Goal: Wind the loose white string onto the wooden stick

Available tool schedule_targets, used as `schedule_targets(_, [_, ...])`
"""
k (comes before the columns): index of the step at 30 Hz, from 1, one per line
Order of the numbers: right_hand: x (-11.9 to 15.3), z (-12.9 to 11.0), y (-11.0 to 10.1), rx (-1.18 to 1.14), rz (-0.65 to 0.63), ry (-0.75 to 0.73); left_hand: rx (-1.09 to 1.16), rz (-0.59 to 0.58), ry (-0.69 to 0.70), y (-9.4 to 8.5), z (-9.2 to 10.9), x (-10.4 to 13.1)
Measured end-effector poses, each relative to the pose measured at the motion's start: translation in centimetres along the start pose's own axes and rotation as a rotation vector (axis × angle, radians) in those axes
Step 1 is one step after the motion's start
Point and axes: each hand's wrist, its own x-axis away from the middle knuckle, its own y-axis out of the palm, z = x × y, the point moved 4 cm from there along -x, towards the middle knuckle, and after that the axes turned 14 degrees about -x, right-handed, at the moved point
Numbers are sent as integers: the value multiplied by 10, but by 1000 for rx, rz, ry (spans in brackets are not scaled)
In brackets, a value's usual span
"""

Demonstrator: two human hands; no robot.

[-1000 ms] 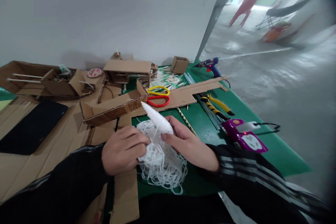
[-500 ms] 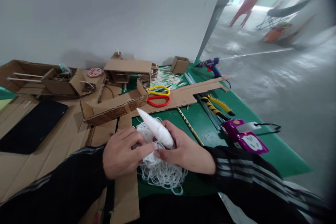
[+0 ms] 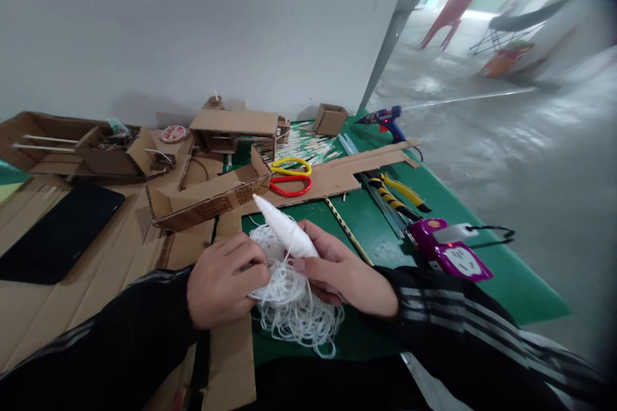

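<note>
My right hand (image 3: 347, 273) grips a white cone-shaped spool of string (image 3: 284, 228), its tip pointing up and to the left. My left hand (image 3: 222, 286) pinches strands of the loose white string tangle (image 3: 296, 311) right beside the spool's base. The tangle lies on the green table (image 3: 482, 270) between both hands and partly under them. Both sleeves are black with grey stripes.
Cardboard sheets and an open cardboard box (image 3: 207, 196) lie left and behind. Red and yellow scissor handles (image 3: 290, 176), yellow-black pliers (image 3: 400, 196), a blue glue gun (image 3: 385, 119) and a purple power strip (image 3: 450, 250) sit to the right. A black tablet (image 3: 58, 231) rests at left.
My left hand's fingers curled in from the spool onto the string strands. The right hand shifted slightly with the spool, whose tip stayed pointing up-left.
</note>
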Motion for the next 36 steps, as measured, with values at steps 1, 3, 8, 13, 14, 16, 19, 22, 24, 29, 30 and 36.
schedule_targets(1, [0, 0, 0, 0, 10, 0, 8, 17, -3, 0, 0, 0])
schedule_targets(3, [0, -1, -1, 22, 41, -25, 4, 39, 14, -1, 1, 0])
schedule_targets(8, [-3, -5, 4, 108, 50, -139, -96, -22, 74, 1, 7, 0])
schedule_targets(13, [-4, 0, 9, 111, 0, -117, -59, -30, -12, 3, 7, 0])
schedule_targets(14, [-4, 1, 10, 114, -9, -101, -50, -28, -24, 3, 6, 0])
schedule_targets(16, [-4, 2, 10, 134, -15, -79, -35, -25, -41, 3, 5, 0])
schedule_targets(19, [-4, 2, 9, 160, -9, -78, -34, -11, -50, 2, 5, 1])
schedule_targets(22, [-4, 2, 9, 123, -14, -92, -67, 52, -75, -1, 5, 2])
schedule_targets(24, [-4, 1, 10, 98, 3, -119, -129, 120, -117, -4, 5, 2])
schedule_targets(29, [-1, -6, 6, 158, 176, -252, 58, 13, -348, -12, -6, -1])
schedule_targets(30, [0, -8, 4, 185, 219, -276, 186, -104, -428, -12, -9, -2])
schedule_targets(36, [4, -13, 3, 295, 327, -368, 736, -446, -637, -20, -5, -4])
